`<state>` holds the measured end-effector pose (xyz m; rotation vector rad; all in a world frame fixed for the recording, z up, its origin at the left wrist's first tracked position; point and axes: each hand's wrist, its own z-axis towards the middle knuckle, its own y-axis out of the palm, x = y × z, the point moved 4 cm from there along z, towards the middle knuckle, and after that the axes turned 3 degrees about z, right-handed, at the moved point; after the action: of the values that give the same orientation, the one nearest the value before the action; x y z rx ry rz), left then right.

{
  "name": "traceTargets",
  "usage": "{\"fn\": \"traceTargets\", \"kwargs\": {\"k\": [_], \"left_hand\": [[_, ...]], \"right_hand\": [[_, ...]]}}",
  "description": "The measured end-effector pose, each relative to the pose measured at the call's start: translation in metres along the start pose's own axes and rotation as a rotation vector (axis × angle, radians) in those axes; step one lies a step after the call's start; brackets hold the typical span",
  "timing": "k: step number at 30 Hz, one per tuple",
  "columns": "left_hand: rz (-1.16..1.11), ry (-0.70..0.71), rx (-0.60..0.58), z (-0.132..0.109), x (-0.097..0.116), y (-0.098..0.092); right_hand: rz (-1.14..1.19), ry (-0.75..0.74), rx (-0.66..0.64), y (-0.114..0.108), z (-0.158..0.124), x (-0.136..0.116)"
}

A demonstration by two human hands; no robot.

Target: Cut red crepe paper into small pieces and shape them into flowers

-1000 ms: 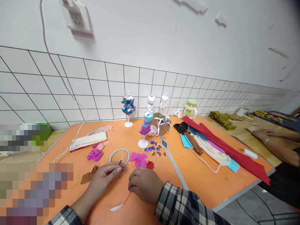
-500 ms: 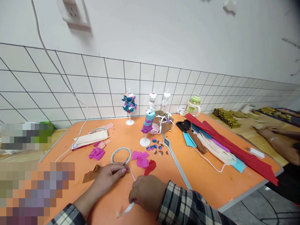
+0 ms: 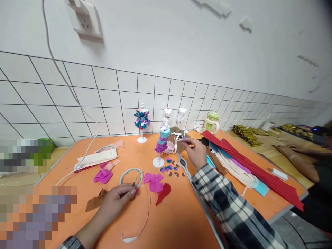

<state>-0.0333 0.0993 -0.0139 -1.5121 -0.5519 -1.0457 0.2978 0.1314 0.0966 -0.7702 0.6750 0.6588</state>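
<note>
My left hand is closed, fingertips pinching a small dark pointed piece with a bit of red beside it; its kind is unclear. From near these fingertips a thin white strip curls down the table. Just beyond lies a roll of white tape. My right hand reaches to a brown box with white ribbon strips over its rim. Its fingers are pinched at the box's right side; what they hold I cannot make out. A mini dress form wrapped in blue and purple stands left of the box.
Pink crepe paper, a red scrap and small paper petals lie mid-table. Another decorated dress form stands at the back. Crepe paper strips and a green-lidded bottle are at right. A co-worker's arm rests beyond.
My right hand has let go of the white strip and moved up and right to the box. The strip now lies loose in a curve. My left hand keeps its pinch.
</note>
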Motion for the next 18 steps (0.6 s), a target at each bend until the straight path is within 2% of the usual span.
{"fn": "traceTargets", "kwargs": {"k": [2,4,6,8,11,13,14,15,16,18], "left_hand": [[0.008,0.004,-0.007,0.000,0.000,0.000],[0.017,0.018,-0.009,-0.001,0.000,0.000],[0.028,0.042,-0.007,0.000,0.002,-0.001],[0.028,0.053,-0.009,0.001,0.003,-0.003],[-0.008,0.028,0.012,0.002,0.002,-0.005],[-0.059,0.009,0.082,-0.001,0.002,-0.005],[-0.095,0.006,0.126,-0.004,0.002,-0.004],[-0.148,0.008,0.169,-0.008,0.004,-0.001],[-0.212,0.014,0.195,-0.013,0.007,0.004],[-0.397,0.024,0.166,-0.024,0.015,0.020]], "right_hand": [[-0.051,0.034,0.082,-0.004,0.035,0.015],[-0.099,0.082,0.104,-0.004,0.060,0.030],[-0.121,0.119,0.080,-0.002,0.071,0.042],[-0.119,0.133,0.064,-0.001,0.067,0.048],[-0.097,0.119,0.101,0.001,0.030,0.045],[-0.058,0.102,0.147,0.006,-0.014,0.035],[0.040,0.080,0.167,0.011,-0.038,0.029],[0.150,0.054,0.094,0.021,-0.063,0.022],[0.238,0.016,-0.053,0.034,-0.086,0.013],[0.354,-0.054,-0.382,0.062,-0.126,-0.006]]}}
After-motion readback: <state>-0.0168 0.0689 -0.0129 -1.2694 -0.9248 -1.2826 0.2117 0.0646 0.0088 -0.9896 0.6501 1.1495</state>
